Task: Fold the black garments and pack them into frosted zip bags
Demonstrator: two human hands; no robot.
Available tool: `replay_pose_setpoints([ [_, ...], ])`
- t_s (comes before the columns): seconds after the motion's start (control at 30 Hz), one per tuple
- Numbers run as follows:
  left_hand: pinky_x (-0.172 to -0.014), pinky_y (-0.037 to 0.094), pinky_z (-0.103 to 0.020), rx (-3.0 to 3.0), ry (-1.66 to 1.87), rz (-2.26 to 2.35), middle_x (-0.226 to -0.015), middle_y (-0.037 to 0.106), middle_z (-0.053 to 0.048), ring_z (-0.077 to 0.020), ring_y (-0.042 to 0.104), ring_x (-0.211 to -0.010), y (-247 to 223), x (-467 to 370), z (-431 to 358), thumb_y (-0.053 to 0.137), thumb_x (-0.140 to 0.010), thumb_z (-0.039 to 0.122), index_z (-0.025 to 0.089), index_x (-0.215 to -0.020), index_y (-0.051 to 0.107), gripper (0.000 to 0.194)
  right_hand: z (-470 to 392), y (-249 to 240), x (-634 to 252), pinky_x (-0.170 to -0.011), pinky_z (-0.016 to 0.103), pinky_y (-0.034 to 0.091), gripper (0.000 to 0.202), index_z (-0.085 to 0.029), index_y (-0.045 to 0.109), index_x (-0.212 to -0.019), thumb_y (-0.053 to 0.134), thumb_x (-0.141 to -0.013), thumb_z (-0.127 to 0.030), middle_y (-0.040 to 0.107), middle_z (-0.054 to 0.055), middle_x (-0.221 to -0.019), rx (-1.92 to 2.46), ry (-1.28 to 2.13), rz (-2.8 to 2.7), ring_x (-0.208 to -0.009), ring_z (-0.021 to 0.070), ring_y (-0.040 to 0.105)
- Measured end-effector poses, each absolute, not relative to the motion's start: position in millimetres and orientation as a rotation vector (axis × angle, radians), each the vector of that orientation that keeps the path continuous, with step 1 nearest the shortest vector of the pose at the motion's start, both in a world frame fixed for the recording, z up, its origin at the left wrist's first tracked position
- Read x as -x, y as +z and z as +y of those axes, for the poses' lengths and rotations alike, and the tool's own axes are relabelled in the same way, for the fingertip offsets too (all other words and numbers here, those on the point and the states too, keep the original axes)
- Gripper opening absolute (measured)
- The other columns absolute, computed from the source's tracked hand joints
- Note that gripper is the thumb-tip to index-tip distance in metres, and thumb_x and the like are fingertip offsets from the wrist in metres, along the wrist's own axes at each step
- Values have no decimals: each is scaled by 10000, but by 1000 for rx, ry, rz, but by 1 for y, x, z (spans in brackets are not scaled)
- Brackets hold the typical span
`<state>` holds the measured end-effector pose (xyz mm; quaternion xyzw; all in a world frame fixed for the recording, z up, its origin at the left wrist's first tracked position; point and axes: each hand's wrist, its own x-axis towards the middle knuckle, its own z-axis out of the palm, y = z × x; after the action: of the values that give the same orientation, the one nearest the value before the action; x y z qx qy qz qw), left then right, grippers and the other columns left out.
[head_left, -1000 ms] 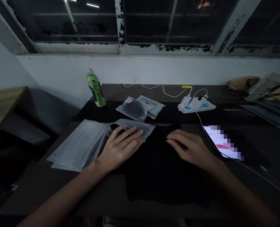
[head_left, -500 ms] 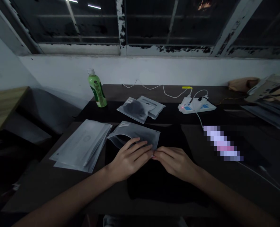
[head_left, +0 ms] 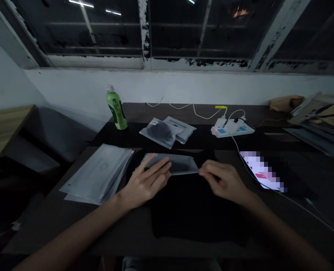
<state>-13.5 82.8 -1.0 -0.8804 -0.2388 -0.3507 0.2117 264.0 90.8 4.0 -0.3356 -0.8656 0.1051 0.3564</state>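
A frosted zip bag [head_left: 181, 164] with something dark inside is tilted above a black cloth [head_left: 189, 210] on the table. Across the bag's left part lies my left hand [head_left: 147, 182], holding it with fingers spread over its near side; the thumb's grip is hidden. The fingertips of my right hand [head_left: 225, 178] pinch the bag's right corner. Left of my left hand lies a stack of flat frosted bags [head_left: 96, 171].
Behind are a filled frosted bag [head_left: 160, 133] and a grey packet [head_left: 182, 126]. A green bottle [head_left: 116, 109] stands at back left. A white power strip [head_left: 234, 130], cables and a lit phone [head_left: 260, 171] lie right, with more flat bags [head_left: 322, 139] beyond.
The bag has tipped and shows as a narrower strip, its open mouth out of sight. My right hand has moved right and slightly up, apart from the left, which has shifted left.
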Motion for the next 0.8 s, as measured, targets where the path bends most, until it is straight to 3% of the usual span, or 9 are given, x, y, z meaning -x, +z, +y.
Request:
replay_pose_setpoints([
  [0.17,-1144,390,-525,2444,-963,-749,-1191,729,-82,-242,643,-1196,6,45,92,635,-885,48,160,-952,617,132,105,14,-298,-566,262,424,148,-227,557,-798,528,-943,-210,565,-9,-706,1103,300,-2024,-629,145,548],
  [0.3,-1043,507,-454,2539,-1093,-838,-1170,738,-62,-216,702,-1087,-6,60,101,625,-905,90,184,-987,632,125,109,17,-305,-600,275,461,141,-228,549,-819,505,-952,-248,573,-1,-748,1181,314,-2058,-656,155,560],
  [0.4,-888,592,-341,2625,-1167,-952,-1122,750,-48,-184,731,-985,-15,61,105,613,-924,134,193,-1018,636,113,106,16,-295,-818,338,526,62,-224,576,-970,566,-915,-249,623,61,-1027,1126,287,-2158,-916,199,627],
  [0.53,-868,599,-289,2688,-1185,-1017,-1140,736,-41,-176,726,-997,-19,56,103,562,-963,178,199,-1084,628,140,99,-4,-269,-1050,434,468,512,-249,486,-1368,588,-872,-170,525,103,-1416,1122,168,-2360,-1266,247,539],
  [0.63,-914,586,-308,2702,-1169,-1076,-1207,702,-48,-190,704,-1063,-18,51,99,555,-969,202,215,-1146,601,183,96,-21,-251,-1003,421,521,650,-257,437,-1460,474,-852,-31,513,78,-1478,1218,-33,-2439,-1246,247,575],
  [0.8,-748,622,-365,2496,-1105,-1562,-1257,638,-141,-260,708,-1030,-25,47,101,595,-936,348,193,-1432,350,575,108,-10,-250,-841,367,584,601,-200,484,-1435,424,-861,-32,630,102,-1356,1432,-146,-2236,-1035,245,693],
])
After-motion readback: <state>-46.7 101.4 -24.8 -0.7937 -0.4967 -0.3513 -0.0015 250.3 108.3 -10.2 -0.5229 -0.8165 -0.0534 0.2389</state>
